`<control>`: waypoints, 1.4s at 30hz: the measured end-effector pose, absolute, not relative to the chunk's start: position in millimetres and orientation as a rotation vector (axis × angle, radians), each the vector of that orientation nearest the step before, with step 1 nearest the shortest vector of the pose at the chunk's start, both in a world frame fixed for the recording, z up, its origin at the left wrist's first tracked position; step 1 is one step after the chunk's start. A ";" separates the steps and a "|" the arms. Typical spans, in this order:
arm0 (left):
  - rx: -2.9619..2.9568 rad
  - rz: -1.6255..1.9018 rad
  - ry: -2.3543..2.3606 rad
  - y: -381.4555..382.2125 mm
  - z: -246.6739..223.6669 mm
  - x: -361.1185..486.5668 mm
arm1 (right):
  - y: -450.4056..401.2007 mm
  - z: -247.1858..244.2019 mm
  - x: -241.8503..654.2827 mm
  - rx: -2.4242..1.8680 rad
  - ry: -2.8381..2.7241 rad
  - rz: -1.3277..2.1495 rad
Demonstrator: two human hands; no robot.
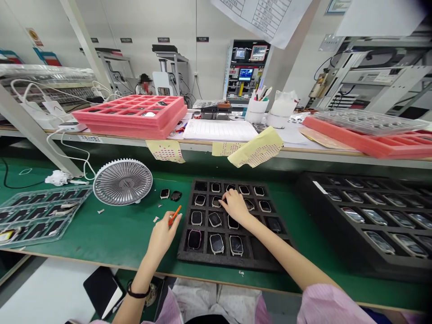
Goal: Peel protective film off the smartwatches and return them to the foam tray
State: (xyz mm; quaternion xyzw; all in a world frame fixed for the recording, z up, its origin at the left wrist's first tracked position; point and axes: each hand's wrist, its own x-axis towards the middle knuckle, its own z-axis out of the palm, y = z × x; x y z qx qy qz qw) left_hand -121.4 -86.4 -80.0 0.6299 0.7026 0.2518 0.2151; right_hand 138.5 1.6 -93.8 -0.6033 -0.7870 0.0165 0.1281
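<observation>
The right hand point(235, 207) lies over the black foam tray point(216, 265), its fingers point(224, 201) curled down onto a watch body point(216, 201) in the tray's second row. They touch it, but I cannot tell whether they grip it or only press on it. The left hand point(163, 237) is closed on a slim orange pick point(175, 215), pinched between thumb and fingers, just off the tray's left edge and at about 8 o'clock from the right hand. The pick's long axis runs toward 1 o'clock, while the touched watch body lies at about 2 o'clock from the left hand, so the right hand is the nearer of the two. The tray holds rows of watch bodies in square cells. Two loose watch bodies point(164, 193) lie on the green surface point(101, 245) at 12 o'clock from the left hand, with small pale scraps point(155, 219) just beside that hand. Further left sit a round grey fan point(123, 182) and a clear plastic tray point(37, 216). At 3 o'clock from the right hand, a second black tray point(357, 216) holds more watch bodies. Beyond, at 11 o'clock, a red foam tray point(130, 114) rests on the upper shelf.
</observation>
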 end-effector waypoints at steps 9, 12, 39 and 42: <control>1.795 0.717 1.832 -93.9 -70.2 -104.4 | 7.6 -90.5 105.6 -1.776 -2.381 0.053; 1.786 0.749 1.833 -95.9 -70.0 -107.3 | 9.7 -88.4 106.1 -1.806 -2.373 0.050; 1.343 0.908 1.080 -96.6 -62.4 -51.8 | -36.2 -52.6 101.8 -0.740 -1.016 1.854; 1.336 0.922 1.055 -97.5 -57.7 -47.3 | -47.5 -43.8 97.4 -0.732 -0.998 1.858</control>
